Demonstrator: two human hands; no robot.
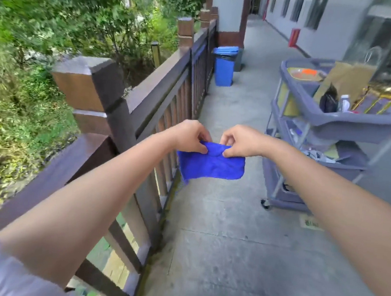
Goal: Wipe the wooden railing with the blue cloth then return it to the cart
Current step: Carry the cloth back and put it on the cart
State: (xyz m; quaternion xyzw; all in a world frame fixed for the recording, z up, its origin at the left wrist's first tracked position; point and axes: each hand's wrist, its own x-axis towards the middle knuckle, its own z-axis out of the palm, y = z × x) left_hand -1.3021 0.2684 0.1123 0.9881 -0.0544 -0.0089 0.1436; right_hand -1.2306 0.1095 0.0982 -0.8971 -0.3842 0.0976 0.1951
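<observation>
The left hand [192, 136] and right hand [238, 140] each pinch the top edge of the small bright-blue fleecy cloth [210, 164], which hangs in the air between them, just beside the dark brown wooden railing [162, 76] and touching nothing else. Folding it into a flat pad first would likely wipe the rail top more evenly. Farther right, the grey plastic three-tier cart [344, 122] holds a brown paper bag [350, 76], a small bottle [344, 103] and blurred clutter. Beyond stands a blue wheeled bin [224, 67].
</observation>
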